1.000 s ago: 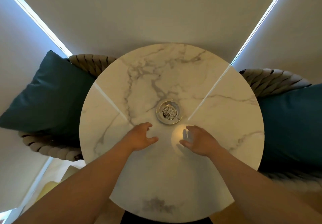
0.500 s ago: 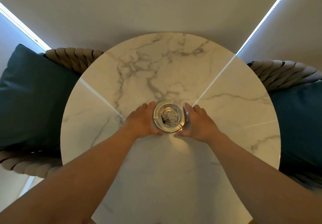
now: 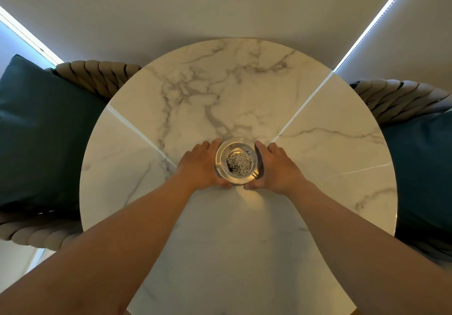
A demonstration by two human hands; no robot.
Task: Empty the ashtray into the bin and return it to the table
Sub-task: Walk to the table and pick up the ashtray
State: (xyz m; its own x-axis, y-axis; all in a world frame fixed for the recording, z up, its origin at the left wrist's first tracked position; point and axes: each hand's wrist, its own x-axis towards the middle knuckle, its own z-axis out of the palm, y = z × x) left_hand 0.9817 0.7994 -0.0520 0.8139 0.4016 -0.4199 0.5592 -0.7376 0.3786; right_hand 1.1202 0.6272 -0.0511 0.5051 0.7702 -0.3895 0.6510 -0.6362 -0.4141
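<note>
Half a second ago both hands were just arriving at the round clear glass ashtray [image 3: 236,161]; now they have closed in and clasp it from either side. The left hand [image 3: 201,165] wraps its 9 o'clock wall, and the right hand [image 3: 277,165] wraps its 3 o'clock wall, fingertips curled round the far rim and thumbs meeting at its near edge. The ashtray, with a heap of grey ash [image 3: 239,163] in its well, sits near the centre of the round white marble-veined bench [image 3: 244,89]. Whether it has left the surface I cannot tell. Dark teal cushions [image 3: 44,131] on woven rope chairs [image 3: 97,74] flank the bench at 9 and 3 o'clock. No bin is in view. The grasp looks made, so lifting level is likely next; tilting would spill ash.
</note>
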